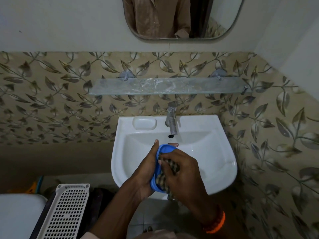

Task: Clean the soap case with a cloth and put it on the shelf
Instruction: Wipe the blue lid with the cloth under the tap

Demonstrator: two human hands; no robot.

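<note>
1. Over the sink: one blue soap case, one checked cloth, two hands.
2. Left hand cups the soap case from its left side, fingers wrapped round its far rim.
3. Right hand grips the cloth, pressing it into the case.
4. One glass shelf above the tap, well apart from the case.
5. Sink's right half is open.

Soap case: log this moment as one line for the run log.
step: wiping | left hand: holds soap case over sink | right hand: presses cloth into case | shelf: case not there yet
</note>
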